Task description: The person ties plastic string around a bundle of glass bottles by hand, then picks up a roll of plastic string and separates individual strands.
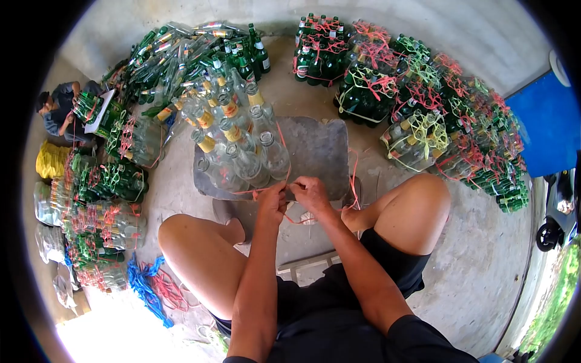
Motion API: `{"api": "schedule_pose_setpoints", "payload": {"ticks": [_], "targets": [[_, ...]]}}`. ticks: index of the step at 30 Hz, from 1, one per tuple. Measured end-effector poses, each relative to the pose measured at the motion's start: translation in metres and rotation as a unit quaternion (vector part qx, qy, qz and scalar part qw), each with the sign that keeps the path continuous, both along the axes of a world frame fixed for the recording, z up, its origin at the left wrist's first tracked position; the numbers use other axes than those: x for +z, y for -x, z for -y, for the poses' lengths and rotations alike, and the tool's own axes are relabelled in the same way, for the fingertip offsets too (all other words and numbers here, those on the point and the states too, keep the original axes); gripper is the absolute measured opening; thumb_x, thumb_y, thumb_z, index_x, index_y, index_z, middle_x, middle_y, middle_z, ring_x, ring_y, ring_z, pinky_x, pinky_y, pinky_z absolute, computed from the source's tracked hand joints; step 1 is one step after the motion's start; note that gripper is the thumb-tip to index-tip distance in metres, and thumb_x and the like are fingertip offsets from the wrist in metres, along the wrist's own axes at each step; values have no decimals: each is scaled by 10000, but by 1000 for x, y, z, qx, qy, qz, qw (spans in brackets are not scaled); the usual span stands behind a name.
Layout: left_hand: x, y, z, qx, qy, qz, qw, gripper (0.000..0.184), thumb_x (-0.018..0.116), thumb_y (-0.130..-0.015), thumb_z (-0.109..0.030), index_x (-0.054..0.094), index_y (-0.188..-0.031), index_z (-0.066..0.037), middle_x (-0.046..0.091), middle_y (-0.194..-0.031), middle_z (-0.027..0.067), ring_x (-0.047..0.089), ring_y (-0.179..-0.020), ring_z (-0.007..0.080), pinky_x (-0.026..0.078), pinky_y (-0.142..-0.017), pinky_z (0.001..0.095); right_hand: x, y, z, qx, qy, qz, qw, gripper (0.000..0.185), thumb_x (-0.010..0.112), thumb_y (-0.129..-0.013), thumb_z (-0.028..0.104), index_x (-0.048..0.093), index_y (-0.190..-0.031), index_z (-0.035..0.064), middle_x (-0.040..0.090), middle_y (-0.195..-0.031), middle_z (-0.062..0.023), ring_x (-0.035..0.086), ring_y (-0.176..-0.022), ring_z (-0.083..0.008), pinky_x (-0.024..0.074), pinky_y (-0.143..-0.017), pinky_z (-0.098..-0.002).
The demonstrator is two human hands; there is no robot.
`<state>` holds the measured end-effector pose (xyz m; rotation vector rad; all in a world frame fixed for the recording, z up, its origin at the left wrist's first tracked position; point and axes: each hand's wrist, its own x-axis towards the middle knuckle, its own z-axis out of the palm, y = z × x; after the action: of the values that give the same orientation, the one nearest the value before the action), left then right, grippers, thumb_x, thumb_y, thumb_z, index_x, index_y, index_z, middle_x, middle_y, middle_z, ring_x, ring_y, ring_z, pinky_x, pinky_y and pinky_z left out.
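Note:
Several clear glass bottles [247,158] with yellow labels stand upright in a tight group on the dark square slab [321,145]. A pink plastic string [279,136] runs around the outside of this group. At the group's near right corner, my left hand [272,199] is closed on the string with fingers pinched. Close beside it, my right hand [310,192] also pinches the string, knuckles up. The loose string [354,172] trails from my hands past the slab's right edge. Whatever lies between the fingertips is mostly hidden.
Tied bundles of bottles [369,91] stand along the right wall; more bundles [106,224] line the left. Loose bottles [175,54] are piled at the back left. Another person [63,112] sits at far left with green bottles. Blue string [145,284] lies on the floor.

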<state>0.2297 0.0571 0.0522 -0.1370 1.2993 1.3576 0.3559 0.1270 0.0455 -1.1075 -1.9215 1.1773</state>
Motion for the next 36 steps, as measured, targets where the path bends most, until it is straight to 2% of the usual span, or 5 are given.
{"api": "schedule_pose_setpoints", "payload": {"ticks": [1, 4, 16, 19, 36], "targets": [[-1, 0, 0, 0, -3, -2, 1000, 229, 728, -899, -274, 611, -784, -114, 341, -495, -106, 246, -369, 33, 156, -357, 227, 1, 0, 0, 1, 12, 5, 1000, 147, 677, -812, 178, 719, -789, 39, 688, -720, -167, 684, -672, -348, 528, -624, -424], [0, 0, 1, 3, -1, 4, 1000, 224, 727, -899, -270, 616, -787, -111, 341, -495, -108, 246, -366, 33, 159, -354, 226, 5, 0, 0, 6, 14, 10, 1000, 141, 686, -830, 147, 717, -800, 13, 673, -678, -151, 659, -596, -250, 497, -583, -366], [0, -4, 0, 20, 7, -21, 1000, 218, 723, -898, -250, 627, -792, -86, 355, -503, -103, 273, -362, 30, 180, -350, 214, 6, 1, 2, -22, -14, 34, 999, 137, 689, -827, 165, 730, -805, 36, 689, -696, -134, 679, -620, -248, 507, -587, -366], [1, -4, -1, 32, 11, -17, 999, 218, 728, -896, -250, 632, -795, -83, 359, -505, -101, 280, -365, 31, 184, -354, 211, 10, 0, 5, -25, 36, 4, 999, 139, 695, -823, 170, 726, -799, 37, 693, -706, -136, 683, -627, -265, 511, -590, -373], [-4, -7, 2, 38, -16, -33, 999, 167, 722, -897, -221, 631, -814, -109, 326, -514, -100, 259, -364, 41, 168, -347, 223, -3, 1, 5, -33, -19, 6, 999, 157, 700, -829, 189, 717, -799, 36, 695, -745, -169, 689, -671, -335, 522, -610, -413]]}}
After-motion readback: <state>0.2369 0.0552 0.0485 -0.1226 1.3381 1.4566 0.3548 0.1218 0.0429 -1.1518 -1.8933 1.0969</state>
